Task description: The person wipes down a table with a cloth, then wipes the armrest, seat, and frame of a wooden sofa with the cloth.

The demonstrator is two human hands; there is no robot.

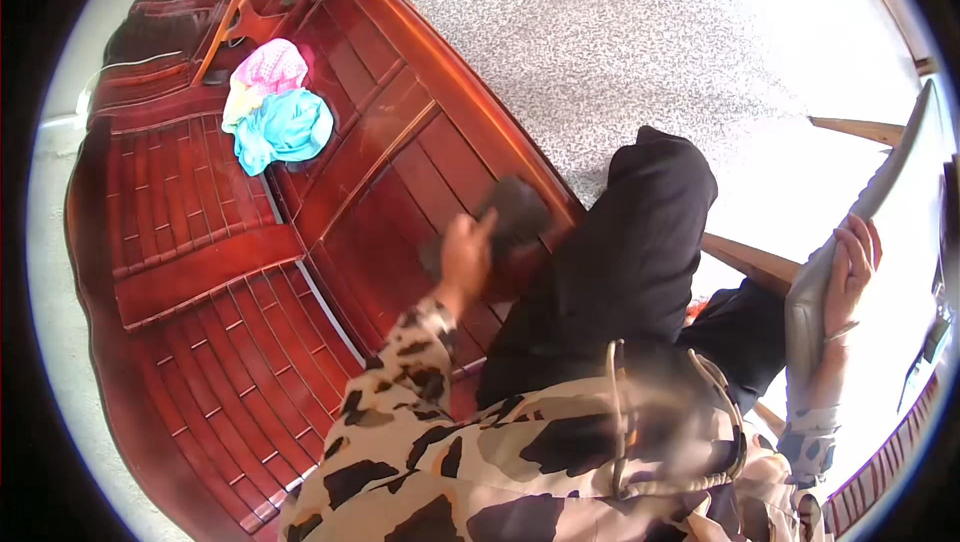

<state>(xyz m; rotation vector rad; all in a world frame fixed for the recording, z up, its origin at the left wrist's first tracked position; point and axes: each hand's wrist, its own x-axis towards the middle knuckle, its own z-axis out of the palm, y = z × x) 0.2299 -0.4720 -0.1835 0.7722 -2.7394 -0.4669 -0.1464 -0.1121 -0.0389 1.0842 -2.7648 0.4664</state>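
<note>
Over the red-brown wooden bench seat (370, 227), my left hand (465, 260) is closed on a dark grey cloth (515, 212). Motion blurs the cloth, which lies against the seat planks near the front edge, close to my knee. Off to the right, my right hand (850, 267) grips the edge of a grey padded chair (808, 312), its fingers curled over the top. My black-trousered leg (630, 242) lies between the two hands.
A bundle of pink, yellow and turquoise cloth (283, 130) lies at the bench's far end, by the slatted backrest (190, 187). Speckled grey floor (600, 32) runs along the bench's front edge. Wooden legs (750, 260) show below the padded chair.
</note>
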